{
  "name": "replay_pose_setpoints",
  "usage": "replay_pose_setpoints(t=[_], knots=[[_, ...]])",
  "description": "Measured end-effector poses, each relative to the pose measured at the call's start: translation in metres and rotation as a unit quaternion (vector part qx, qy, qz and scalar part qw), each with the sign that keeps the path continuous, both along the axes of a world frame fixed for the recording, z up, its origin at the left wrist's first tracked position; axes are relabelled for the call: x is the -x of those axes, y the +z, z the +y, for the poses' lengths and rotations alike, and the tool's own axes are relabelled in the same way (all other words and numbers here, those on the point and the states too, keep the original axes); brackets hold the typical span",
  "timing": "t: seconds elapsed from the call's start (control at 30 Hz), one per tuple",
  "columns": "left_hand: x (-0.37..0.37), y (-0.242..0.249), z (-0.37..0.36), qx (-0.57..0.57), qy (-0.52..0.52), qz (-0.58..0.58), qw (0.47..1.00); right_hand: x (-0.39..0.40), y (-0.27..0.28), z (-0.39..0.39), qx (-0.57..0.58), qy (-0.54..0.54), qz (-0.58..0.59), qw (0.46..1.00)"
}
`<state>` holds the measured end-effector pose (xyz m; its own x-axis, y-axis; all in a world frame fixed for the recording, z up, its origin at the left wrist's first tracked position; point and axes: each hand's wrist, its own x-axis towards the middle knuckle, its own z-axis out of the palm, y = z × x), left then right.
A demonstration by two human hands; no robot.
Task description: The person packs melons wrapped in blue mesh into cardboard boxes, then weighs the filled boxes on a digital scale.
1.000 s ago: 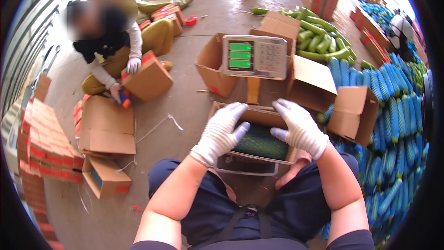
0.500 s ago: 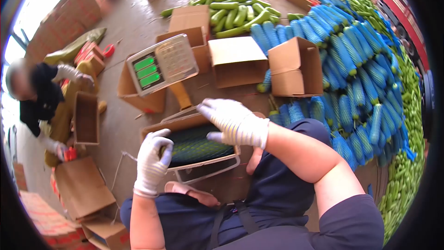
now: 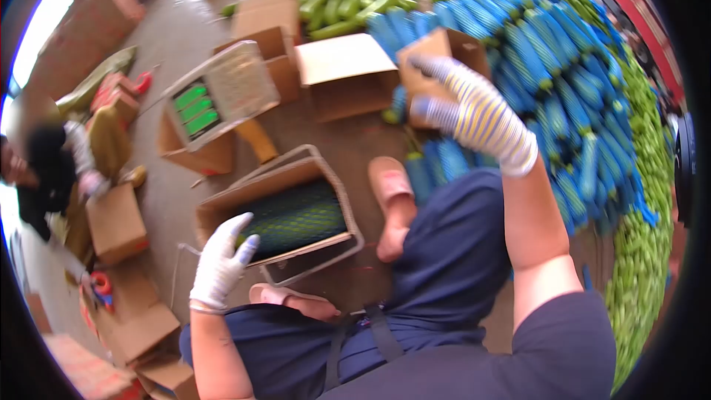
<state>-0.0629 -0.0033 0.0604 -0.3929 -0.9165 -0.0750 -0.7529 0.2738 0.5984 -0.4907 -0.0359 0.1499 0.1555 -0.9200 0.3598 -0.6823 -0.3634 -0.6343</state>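
Note:
An open cardboard carton (image 3: 229, 207) sits on a metal-framed scale in front of me. Inside it lie dark green vegetables in netting (image 3: 292, 226). My gloved left hand (image 3: 222, 263) is at the carton's near left corner, thumb and fingers apart, holding nothing. Out to the right, my gloved right hand (image 3: 481, 115) is raised with fingers spread and nothing in it. In this view it overlaps a tilted open carton (image 3: 437, 48) beside the heap of long green vegetables in blue net sleeves (image 3: 555, 115). The scale's display (image 3: 222, 92), with green readouts, stands behind the filled carton.
Another open carton (image 3: 348, 89) stands beyond the scale, before a pile of bare green gourds (image 3: 341, 4). At left, a co-worker (image 3: 55, 163) is behind a carton (image 3: 117, 224). A red tape dispenser (image 3: 101, 285) rests on cardboard. Loose green vegetables (image 3: 641, 274) line the right side.
My right hand has swung from over the filled carton out to the right and up. My left hand has moved slightly down and left. The co-worker's carton has turned, and the tape dispenser is out of their hand.

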Motion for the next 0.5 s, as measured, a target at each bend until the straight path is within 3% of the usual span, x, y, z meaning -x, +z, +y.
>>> replay_pose_setpoints(t=[0.03,0.1,0.17,0.23,0.3,0.37,0.43,0.5], knots=[[0.002,-0.002,-0.001,-0.019,-0.005,0.001,1.0,0.037,-0.02,-0.005,0.023,-0.031,-0.075,0.996],[0.009,-0.01,-0.004,-0.048,-0.013,-0.01,0.999,0.088,-0.027,0.018,-0.071,-0.125,-0.14,0.98],[0.012,-0.023,-0.011,-0.136,0.009,0.016,0.99,0.141,-0.068,0.05,-0.111,-0.218,0.083,0.966],[0.017,-0.028,-0.02,-0.082,-0.059,-0.061,0.993,0.18,-0.128,0.097,-0.202,-0.256,0.232,0.916],[0.011,-0.046,-0.023,-0.087,-0.024,-0.021,0.996,0.187,-0.171,0.14,-0.306,-0.303,0.194,0.882],[0.024,-0.037,-0.021,-0.084,-0.039,-0.042,0.995,0.19,-0.229,0.173,-0.326,-0.347,0.124,0.87],[0.019,-0.054,-0.022,-0.073,-0.039,-0.053,0.995,0.181,-0.251,0.176,-0.344,-0.403,0.109,0.841],[0.025,-0.05,-0.024,-0.152,0.017,-0.083,0.985,0.18,-0.269,0.161,-0.297,-0.455,0.104,0.833]])
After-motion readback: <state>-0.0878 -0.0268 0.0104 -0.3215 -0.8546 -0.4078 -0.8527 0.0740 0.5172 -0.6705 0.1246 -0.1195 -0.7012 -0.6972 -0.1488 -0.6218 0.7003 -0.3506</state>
